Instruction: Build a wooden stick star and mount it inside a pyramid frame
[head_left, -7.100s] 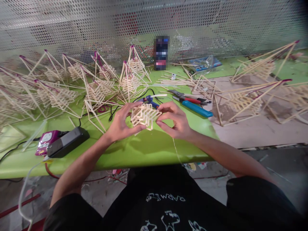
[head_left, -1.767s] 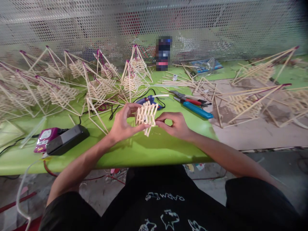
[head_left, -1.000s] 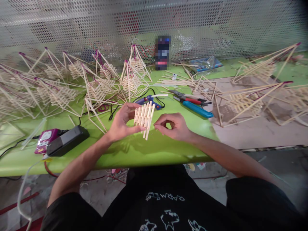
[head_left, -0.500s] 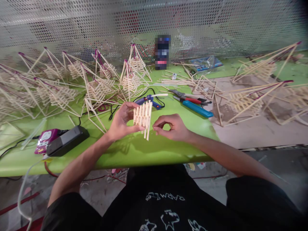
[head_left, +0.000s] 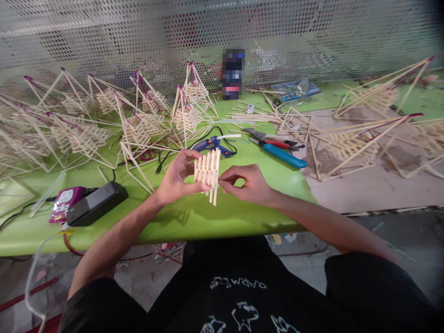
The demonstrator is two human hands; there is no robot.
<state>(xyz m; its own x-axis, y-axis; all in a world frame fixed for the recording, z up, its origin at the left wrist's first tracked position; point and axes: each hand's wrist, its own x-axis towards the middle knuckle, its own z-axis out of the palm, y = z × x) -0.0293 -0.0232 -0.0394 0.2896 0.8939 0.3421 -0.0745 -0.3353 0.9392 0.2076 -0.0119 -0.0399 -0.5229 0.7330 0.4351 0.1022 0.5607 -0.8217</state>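
Note:
Between the thumb and fingers of my left hand is a small stacked lattice of pale wooden sticks, tilted on its side above the table. My right hand is closed in a pinch at the right side of the lattice, thumb and forefinger together. Whatever the pinch holds, if anything, is too small to make out. Just behind the lattice lies a blue glue gun with a white glue stick in it.
Wooden stick frames with purple tips crowd the left of the green table. Pliers and a blue-handled cutter lie to the right. A power adapter sits front left. More frames stand on a board.
My left hand and the lattice have shifted slightly right and down. The right hand's pinch now sits closer to the lattice's edge.

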